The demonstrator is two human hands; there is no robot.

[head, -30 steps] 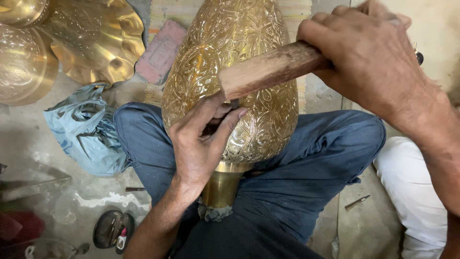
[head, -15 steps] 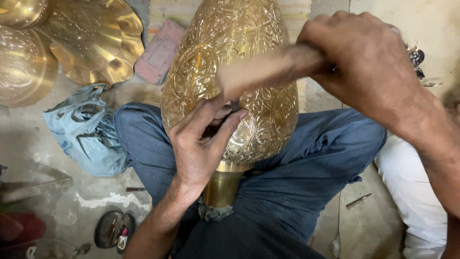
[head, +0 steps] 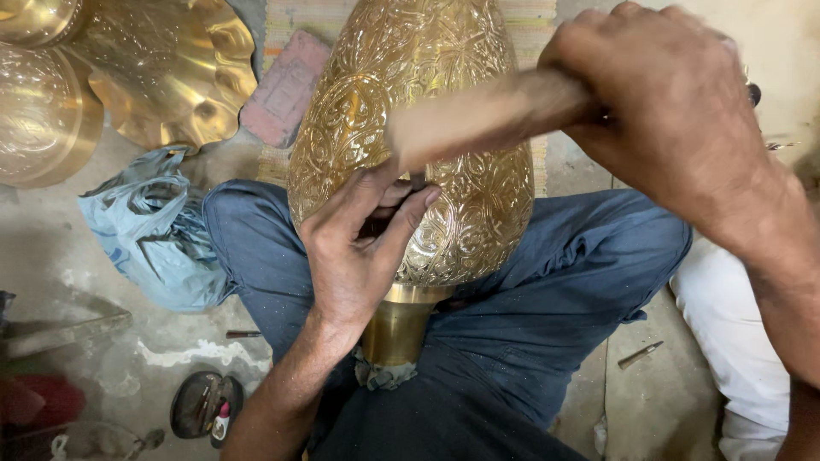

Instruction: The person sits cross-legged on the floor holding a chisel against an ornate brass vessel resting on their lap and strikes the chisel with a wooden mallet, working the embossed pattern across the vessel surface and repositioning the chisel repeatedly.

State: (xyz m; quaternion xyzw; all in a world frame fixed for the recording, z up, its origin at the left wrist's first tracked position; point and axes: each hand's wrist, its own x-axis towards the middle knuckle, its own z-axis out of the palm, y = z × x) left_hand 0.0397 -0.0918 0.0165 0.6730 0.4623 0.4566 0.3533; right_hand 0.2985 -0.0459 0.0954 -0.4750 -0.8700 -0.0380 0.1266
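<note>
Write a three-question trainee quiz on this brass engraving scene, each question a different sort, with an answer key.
1. True or false: the right hand grips a wooden mallet handle above the large engraved golden brass vase.
2. Multiple choice: where does the vase lie? A) on a bench B) across the person's lap, on the dark blue trousers C) hung from a hook
3. Fill in: the left hand presses a small dark tool against the vase's ____ surface.

Key: 1 true. 2 B. 3 engraved. The mallet handle is blurred with motion; a crumpled light blue plastic bag lies on the floor beside the knee.
</note>
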